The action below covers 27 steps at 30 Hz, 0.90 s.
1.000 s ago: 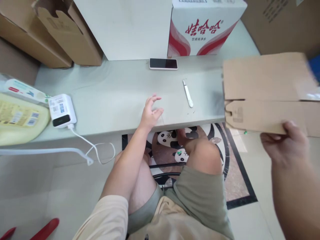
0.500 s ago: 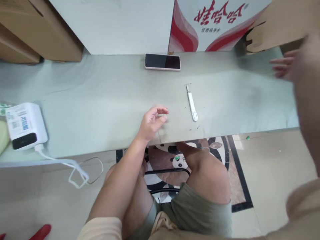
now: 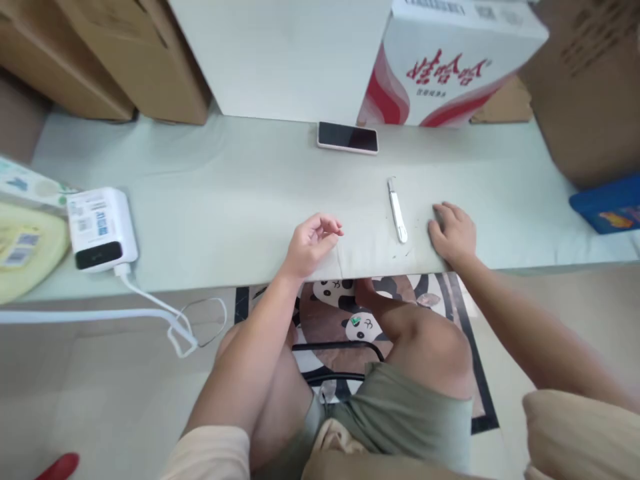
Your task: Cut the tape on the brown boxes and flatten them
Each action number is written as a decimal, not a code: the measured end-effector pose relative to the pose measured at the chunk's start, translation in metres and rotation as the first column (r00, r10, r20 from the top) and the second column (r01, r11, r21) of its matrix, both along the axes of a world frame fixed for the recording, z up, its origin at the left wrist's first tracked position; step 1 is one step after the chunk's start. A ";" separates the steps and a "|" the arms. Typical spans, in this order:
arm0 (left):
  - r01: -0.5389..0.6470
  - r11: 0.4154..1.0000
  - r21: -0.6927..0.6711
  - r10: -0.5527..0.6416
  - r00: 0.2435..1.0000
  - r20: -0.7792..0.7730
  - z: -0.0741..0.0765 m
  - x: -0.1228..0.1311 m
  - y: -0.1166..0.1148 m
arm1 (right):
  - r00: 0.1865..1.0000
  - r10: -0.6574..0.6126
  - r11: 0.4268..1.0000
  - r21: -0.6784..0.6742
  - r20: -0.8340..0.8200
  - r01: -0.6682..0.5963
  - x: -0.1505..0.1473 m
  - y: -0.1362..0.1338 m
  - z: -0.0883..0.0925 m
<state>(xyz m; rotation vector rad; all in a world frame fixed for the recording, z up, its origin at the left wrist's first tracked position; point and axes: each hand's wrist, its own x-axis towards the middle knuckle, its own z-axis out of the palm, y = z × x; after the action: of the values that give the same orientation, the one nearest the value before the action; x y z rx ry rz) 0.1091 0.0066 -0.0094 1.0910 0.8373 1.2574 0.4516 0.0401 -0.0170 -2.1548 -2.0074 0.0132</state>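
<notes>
My left hand (image 3: 314, 245) rests near the front edge of the table, palm turned sideways, with loosely curled fingers and nothing in it. My right hand (image 3: 454, 233) lies palm down on the tabletop with the thumb apart from the fingers; no object shows in it. Between the two hands, closer to the right one, is a slim white-handled tool (image 3: 397, 213) with a narrow grey metal tip, which looks like a craft knife. Neither hand touches it. Small dark specks lie around it. A phone (image 3: 349, 138) with a dark screen lies farther back.
A white carton with red print (image 3: 450, 83) and brown cardboard boxes (image 3: 170, 73) line the back. At left stand a white device (image 3: 103, 230) with a cable and a pale yellow package (image 3: 30, 250). A blue package (image 3: 613, 205) is at far right.
My right hand has come in from the far right, beside the brown box, and now lies on the table right of the white tool. The left hand's fingers have closed slightly. The view has shifted.
</notes>
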 end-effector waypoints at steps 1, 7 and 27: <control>-0.020 1.000 0.010 0.020 1.000 0.016 0.002 -0.004 -0.001 | 1.000 -0.006 1.000 -0.006 0.012 0.006 -0.001 0.001 0.001; -0.121 0.992 0.034 0.118 0.990 0.076 0.013 -0.040 -0.009 | 0.997 -0.020 0.999 -0.047 0.072 0.023 -0.007 -0.005 0.003; -0.385 0.921 -0.058 0.389 0.902 0.189 0.011 -0.115 0.009 | 0.624 0.781 0.607 0.264 -0.025 -0.749 -0.443 0.224 0.107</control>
<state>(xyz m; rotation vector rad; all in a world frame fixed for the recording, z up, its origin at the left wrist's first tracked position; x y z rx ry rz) -0.0056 0.0157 0.0015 0.7870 0.9403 1.6571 0.0084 0.2638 0.0895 -0.9668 -2.5268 0.0506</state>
